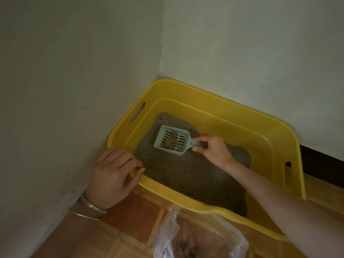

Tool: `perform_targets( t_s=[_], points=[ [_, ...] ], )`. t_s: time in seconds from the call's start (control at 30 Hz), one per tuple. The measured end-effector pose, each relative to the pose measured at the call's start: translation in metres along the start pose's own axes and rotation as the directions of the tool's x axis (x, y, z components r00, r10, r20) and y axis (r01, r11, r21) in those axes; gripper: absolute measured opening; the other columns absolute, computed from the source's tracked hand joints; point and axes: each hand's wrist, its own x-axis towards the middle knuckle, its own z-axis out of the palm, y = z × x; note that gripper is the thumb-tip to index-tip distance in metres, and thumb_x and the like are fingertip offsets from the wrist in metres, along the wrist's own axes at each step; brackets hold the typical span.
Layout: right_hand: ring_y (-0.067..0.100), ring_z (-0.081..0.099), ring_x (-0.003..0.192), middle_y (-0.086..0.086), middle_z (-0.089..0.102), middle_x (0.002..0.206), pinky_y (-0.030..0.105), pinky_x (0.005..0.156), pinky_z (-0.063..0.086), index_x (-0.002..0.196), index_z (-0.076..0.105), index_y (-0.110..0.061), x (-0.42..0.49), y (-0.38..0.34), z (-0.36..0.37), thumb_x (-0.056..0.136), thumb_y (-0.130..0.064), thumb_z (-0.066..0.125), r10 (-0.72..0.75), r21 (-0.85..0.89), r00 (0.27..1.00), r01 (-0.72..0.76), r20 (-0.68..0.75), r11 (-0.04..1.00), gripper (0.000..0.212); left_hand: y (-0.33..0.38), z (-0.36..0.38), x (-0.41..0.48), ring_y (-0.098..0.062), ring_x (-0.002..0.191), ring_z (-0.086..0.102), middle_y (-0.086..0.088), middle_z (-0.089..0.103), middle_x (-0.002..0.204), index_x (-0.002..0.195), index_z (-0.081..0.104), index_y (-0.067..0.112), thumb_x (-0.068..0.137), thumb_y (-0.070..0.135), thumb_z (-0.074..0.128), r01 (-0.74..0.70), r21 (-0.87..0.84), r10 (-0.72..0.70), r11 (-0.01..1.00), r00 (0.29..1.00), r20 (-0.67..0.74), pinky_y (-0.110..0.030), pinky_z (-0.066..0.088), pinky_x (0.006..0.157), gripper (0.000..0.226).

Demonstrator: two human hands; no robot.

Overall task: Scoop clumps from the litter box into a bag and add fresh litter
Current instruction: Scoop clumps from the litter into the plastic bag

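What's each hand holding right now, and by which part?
Right hand grips the scoop by its handle. Left hand grips the litter box at its near-left rim.

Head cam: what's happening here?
A person is scooping a yellow litter box set in a room corner. The right hand holds a pale blue slotted scoop by its handle, loaded with clumps, over the litter. The left hand grips the box's near-left rim. A clear plastic bag sits open on the tiled floor in front, a few clumps already inside.
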Motion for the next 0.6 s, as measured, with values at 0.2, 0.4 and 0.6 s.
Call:
perform_targets(
  t_s=[0.2,0.4,0.6],
  points=[
    [0.009,0.056,0.087,0.0,0.067,0.105,0.023,0.079,0.04,0.107,0.069,-0.017,-0.006,-0.001,-0.008,0.078,-0.019,0.072,-0.024,0.026,1.0,0.024,-0.01,0.999,0.029,0.0,0.0,0.0,-0.02,0.072,0.059,0.001,0.062,0.071,0.072,0.071,0.014,0.085,0.025,0.062,0.003,0.0,-0.003,1.0,1.0,0.006,-0.031,0.043,0.083,0.019],
    [0.008,0.055,0.085,0.0,0.067,0.105,0.022,0.078,0.041,0.107,0.069,-0.017,-0.01,0.002,-0.012,0.078,-0.02,0.073,-0.009,0.001,0.999,0.009,-0.042,1.0,0.03,0.0,0.001,-0.001,-0.02,0.071,0.059,0.001,0.063,0.072,0.072,0.071,0.014,0.086,0.025,0.061,0.008,0.025,-0.008,1.0,1.0,-0.007,-0.034,0.044,0.088,0.021],
    [0.008,0.055,0.087,-0.001,0.066,0.108,0.022,0.081,0.041,0.11,0.067,-0.017,-0.024,0.001,-0.022,0.079,-0.022,0.071,0.042,-0.048,0.999,-0.041,0.012,0.998,0.032,0.0,0.0,-0.001,-0.02,0.071,0.059,0.001,0.062,0.072,0.073,0.071,0.014,0.086,0.026,0.061,0.008,0.026,-0.008,1.0,1.0,0.004,-0.033,0.043,0.089,0.021]
  ],
)
